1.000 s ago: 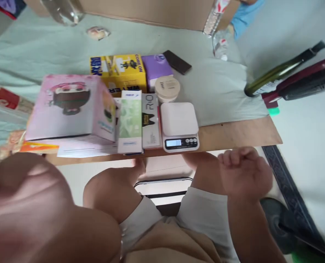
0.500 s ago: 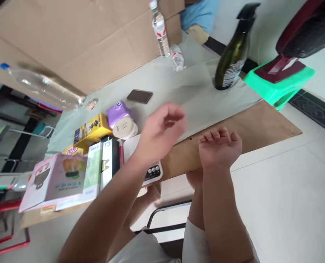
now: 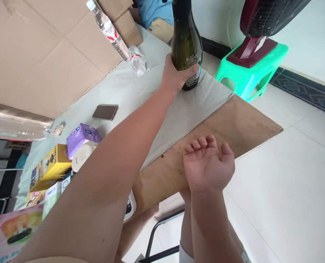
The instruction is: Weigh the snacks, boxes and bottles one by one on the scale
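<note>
My left hand (image 3: 176, 75) reaches across the table and is wrapped round the lower part of a dark green pump bottle (image 3: 186, 44). The thumb lies over the printed label. The bottle is nearly upright, its base at the cloth; its pump top, cut off by the upper edge now, showed earlier. My right hand (image 3: 207, 162) rests palm up over the brown front edge of the table (image 3: 176, 166), its fingers loosely bent and apart, holding nothing. A clear water bottle (image 3: 109, 31) and a small crumpled plastic bottle (image 3: 137, 61) are left of the green bottle.
A phone (image 3: 105, 112) lies on the cloth. A purple pack (image 3: 81, 138), a white-lidded tub (image 3: 81, 155), a yellow box (image 3: 51, 164) and a pink box (image 3: 14, 232) crowd the left. Beyond the right corner, a fan (image 3: 266, 22) stands on a green stool (image 3: 272, 60).
My left hand has moved forward and right from above the table and closed round the pump bottle. The view has swung right. My right hand stays palm up near the edge.
</note>
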Tool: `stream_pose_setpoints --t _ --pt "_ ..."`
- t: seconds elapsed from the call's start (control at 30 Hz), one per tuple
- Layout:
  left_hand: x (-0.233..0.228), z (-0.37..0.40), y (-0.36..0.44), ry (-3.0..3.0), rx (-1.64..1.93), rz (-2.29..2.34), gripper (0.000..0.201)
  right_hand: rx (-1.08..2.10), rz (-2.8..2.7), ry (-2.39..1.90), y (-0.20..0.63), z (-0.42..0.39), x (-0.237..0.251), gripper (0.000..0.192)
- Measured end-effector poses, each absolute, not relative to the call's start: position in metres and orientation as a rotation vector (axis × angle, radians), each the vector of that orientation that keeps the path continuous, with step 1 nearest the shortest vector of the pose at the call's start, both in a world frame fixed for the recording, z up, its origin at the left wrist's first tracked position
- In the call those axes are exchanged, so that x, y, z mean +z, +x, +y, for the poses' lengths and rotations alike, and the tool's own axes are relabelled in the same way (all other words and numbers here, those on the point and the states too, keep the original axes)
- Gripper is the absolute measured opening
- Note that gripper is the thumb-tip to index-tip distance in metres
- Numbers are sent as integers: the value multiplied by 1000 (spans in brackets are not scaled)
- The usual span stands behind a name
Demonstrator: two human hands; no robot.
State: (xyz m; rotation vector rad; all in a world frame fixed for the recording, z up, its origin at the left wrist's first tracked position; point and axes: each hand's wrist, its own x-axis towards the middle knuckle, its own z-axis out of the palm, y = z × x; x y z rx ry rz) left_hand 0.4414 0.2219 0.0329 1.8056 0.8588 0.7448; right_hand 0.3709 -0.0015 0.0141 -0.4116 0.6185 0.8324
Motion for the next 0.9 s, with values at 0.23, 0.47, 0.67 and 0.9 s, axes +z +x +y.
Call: stream_pose_setpoints --t 0.23,0.47,0.67,0.9 --pt "20 231 441 1831 798 786 44 800 466 -479 364 4 13 39" --pt "46 175 394 1573 943 777 46 811 269 -517 362 -1 -2 43" --pt "93 88 260 1423 1068 802 59 654 -104 -675 338 -2 9 38" --pt "117 9 116 1448 888 1031 88 966 -870 -616 258 -30 34 62"
